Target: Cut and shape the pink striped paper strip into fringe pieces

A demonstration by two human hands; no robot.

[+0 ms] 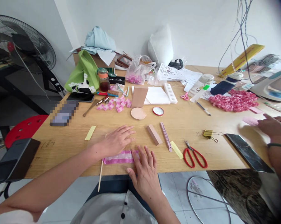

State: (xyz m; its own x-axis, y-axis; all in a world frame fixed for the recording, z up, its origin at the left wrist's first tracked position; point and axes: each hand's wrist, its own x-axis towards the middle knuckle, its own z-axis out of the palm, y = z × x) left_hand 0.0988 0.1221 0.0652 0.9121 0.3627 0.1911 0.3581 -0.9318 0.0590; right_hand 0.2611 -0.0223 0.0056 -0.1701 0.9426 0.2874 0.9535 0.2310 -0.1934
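The left hand (118,140) is being held open, palm down, its fingers stretched nearly straight and pointing rightward just beyond the pink striped strip (119,158). Nothing is being gripped by it; whether the strip is being pressed under its palm cannot be told. The left forearm is being extended from the near left of the strip, with the wrist angled over a thin stick (100,174). By this stick the strip's left end is being crossed, and the near edge of the table (67,155) is being overhung.

The right hand (145,169) is also being held open, palm down, at the strip's right end, which is being partly covered by its fingers. These are being spread slightly and pointed away from the body, the thumb set apart; nothing is being clasped. The right forearm is being slanted in from the near right of the strip.

Beyond the strip to the right, a wooden block (154,134) is being flanked by a pink cutter (165,137). Farther right of the strip, red-handled pliers (190,149) are lying beside a yellow slip (177,150).
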